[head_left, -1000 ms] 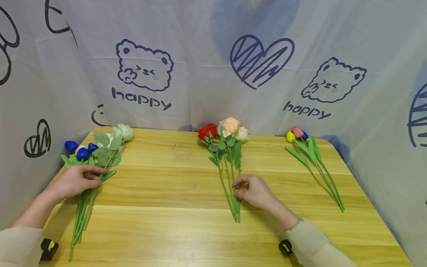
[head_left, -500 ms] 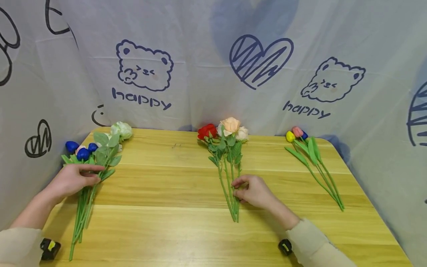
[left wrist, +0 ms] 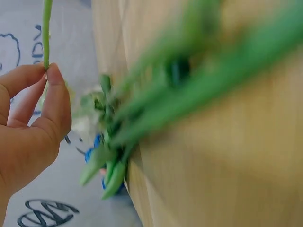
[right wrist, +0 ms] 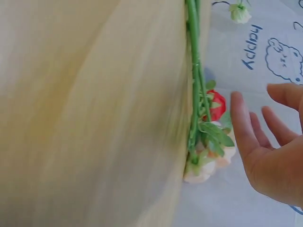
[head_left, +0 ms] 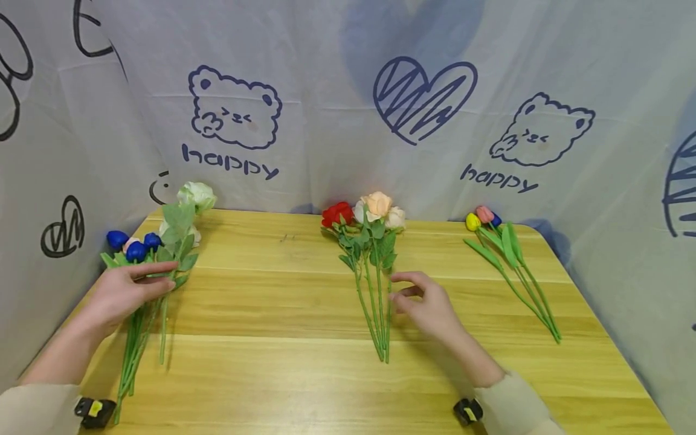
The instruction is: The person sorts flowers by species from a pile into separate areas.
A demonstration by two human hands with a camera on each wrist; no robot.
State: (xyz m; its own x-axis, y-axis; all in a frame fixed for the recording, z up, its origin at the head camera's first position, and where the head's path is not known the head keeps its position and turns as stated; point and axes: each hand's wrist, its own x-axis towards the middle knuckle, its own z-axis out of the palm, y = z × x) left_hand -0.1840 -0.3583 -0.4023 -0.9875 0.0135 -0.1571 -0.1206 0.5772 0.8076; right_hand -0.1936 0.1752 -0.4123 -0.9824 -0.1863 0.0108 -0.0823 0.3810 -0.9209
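My left hand [head_left: 122, 296] pinches the green stem [left wrist: 46, 33] of a pale greenish-white rose [head_left: 197, 196] between thumb and fingertips. That rose is raised over a bunch at the table's left, where several blue tulips [head_left: 136, 251] and another white rose [head_left: 194, 235] lie. Their stems run toward the near edge under my hand. At the middle, my right hand [head_left: 432, 308] hovers beside a bunch of roses, its fingers spread and apart from the stems in the right wrist view. The bunch has a red rose [head_left: 337, 214], a peach rose [head_left: 376, 205] and paler ones.
On the right of the wooden table [head_left: 261, 374] lie three tulips, a yellow tulip [head_left: 473, 222], a pink tulip [head_left: 484, 214] and a blue one, stems pointing toward me. A cloth [head_left: 326, 90] with bear and heart drawings hangs behind the table and along its sides.
My left hand has lifted the greenish-white rose up off the left bunch and shifted slightly right. My right hand has drawn back from the middle stems, its fingers opening wider.
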